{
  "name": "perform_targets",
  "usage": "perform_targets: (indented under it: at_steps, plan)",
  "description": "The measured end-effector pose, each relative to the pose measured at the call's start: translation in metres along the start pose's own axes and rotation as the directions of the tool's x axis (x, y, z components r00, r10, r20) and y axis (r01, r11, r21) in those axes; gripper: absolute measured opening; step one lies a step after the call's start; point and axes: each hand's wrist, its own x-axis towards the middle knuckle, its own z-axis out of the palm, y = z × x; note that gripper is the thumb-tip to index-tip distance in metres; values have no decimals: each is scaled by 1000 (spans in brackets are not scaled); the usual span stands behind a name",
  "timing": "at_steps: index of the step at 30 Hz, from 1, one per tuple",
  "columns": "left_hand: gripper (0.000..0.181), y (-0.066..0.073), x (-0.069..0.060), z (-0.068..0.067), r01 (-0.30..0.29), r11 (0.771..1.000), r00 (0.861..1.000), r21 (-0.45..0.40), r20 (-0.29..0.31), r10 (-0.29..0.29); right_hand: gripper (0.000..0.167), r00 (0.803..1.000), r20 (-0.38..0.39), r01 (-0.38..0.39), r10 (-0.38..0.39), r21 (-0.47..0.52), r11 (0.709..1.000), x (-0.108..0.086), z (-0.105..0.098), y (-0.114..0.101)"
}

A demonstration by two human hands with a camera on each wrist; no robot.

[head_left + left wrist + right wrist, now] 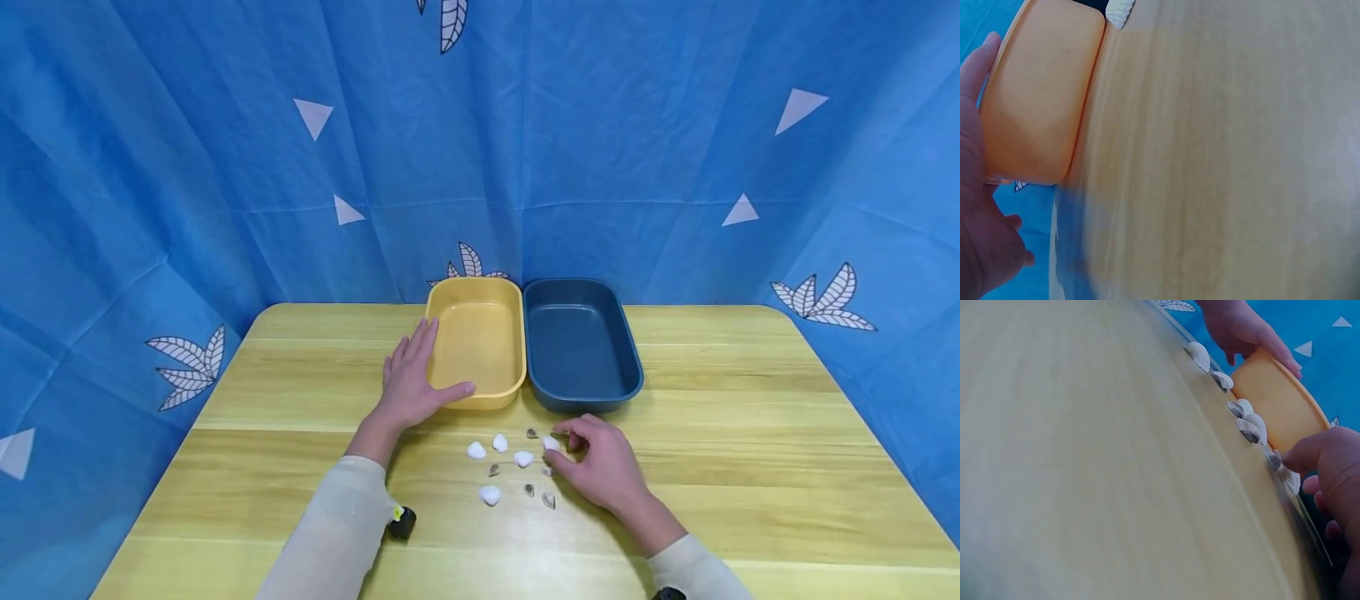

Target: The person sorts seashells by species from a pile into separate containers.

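My left hand (411, 387) rests against the left side of a yellow tray (515, 383), fingers extended along its outer wall and thumb across the near corner. The right hand (603, 462) has its thumb and index finger on either side of a white seashell (551, 443), pinching it at the table surface, just in front of a dark blue tray (633, 383). Close contact there is partly hidden by the fingers. In the right wrist view, the thumb overlaps a small dark shell (1272, 457) beside the white one.
Several white shells, among them one white shell (490, 496) nearest me, lie scattered with small grey-brown shells (549, 500) on the wooden table (750, 467). Both trays stand side by side near the back edge, before a blue curtain (600, 125).
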Motion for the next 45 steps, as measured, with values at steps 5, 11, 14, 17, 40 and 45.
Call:
perform_targets:
  at_steps: [5, 11, 14, 17, 40, 45]
  plan:
    - [122, -1, -1, 1, 1, 1000, 1000, -22, -4, -1, 21, 1000, 7, -11, 11, -26, 1000, 0, 1, -2]
    - [123, -1, -1, 2, -4, 999, 1000, -42, -13, 3, 20, 1000, 16, -25, 25, -34, 999, 0, 1, -2]
    - [123, -1, -1, 3, -6, 999, 1000, -47, -21, 5, 20, 998, 31, -45, 46, -26, 999, 2, 0, -3]
    - [123, -1, 0, 4, -10, 999, 1000, -52, -30, 8, 21, 997, 48, -58, 59, -24, 998, 4, -1, -3]
    - [124, -4, 1, 6, 10, 999, 1000, -51, -29, -11, 23, 993, 48, -109, 105, 91, 990, 2, -5, -8]
    - [124, -4, 0, 5, 7, 999, 1000, -48, -27, -9, 23, 997, 31, -78, 76, 99, 992, 3, -9, -15]
